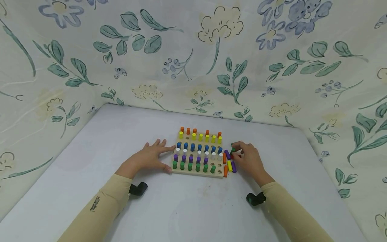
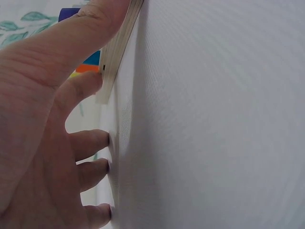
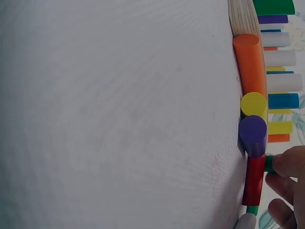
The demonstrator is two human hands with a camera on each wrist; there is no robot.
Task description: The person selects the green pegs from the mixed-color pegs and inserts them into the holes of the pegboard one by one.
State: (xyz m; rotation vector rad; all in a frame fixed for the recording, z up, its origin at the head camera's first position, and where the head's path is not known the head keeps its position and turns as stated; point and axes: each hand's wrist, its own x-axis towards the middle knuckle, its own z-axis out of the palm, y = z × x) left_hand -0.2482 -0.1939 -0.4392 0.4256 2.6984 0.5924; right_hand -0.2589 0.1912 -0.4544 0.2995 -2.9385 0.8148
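A wooden pegboard lies on the table with rows of orange, yellow, blue, white, purple and green pegs standing in it. My left hand is spread at its left side, thumb and index finger touching the edge; the left wrist view shows the other fingertips on the table. Right of the board, my right hand pinches a green peg above the loose pegs. Close by lie a red peg, purple pegs, a yellow peg and orange pegs. Another green peg shows beside the red one.
Some holes at the board's right end and in other rows hold no peg. The white table extends around the board, with floral cloth behind and at the sides. Black wrist devices are on both forearms.
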